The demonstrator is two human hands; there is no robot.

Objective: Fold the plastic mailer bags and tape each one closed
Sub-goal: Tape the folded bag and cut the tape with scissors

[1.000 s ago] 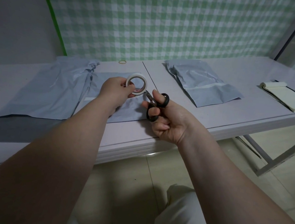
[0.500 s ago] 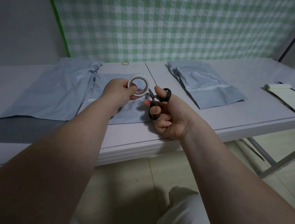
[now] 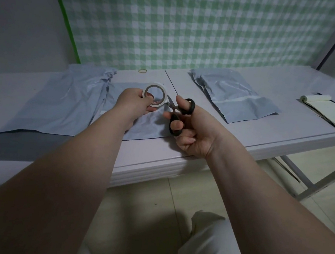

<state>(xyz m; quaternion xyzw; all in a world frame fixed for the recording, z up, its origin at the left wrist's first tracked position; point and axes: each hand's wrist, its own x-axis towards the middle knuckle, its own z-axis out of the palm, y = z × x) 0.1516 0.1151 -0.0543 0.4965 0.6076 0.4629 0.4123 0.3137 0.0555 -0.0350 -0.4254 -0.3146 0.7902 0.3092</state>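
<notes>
Green-checked wall (image 3: 195, 25), pale table (image 3: 292, 82), tiled floor (image 3: 141, 218).

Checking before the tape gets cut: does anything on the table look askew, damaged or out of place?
Only small things. The left bag is bunched and creased along its far right edge instead of lying flat. A rubber band lies loose by the wall. Nothing looks spilled or torn.

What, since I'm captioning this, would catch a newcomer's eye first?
The left hand grips a white tape roll at centre, the right hand holds black scissors beside it. Grey mailer bags lie on the table to both sides, before a green checked backdrop.
</notes>
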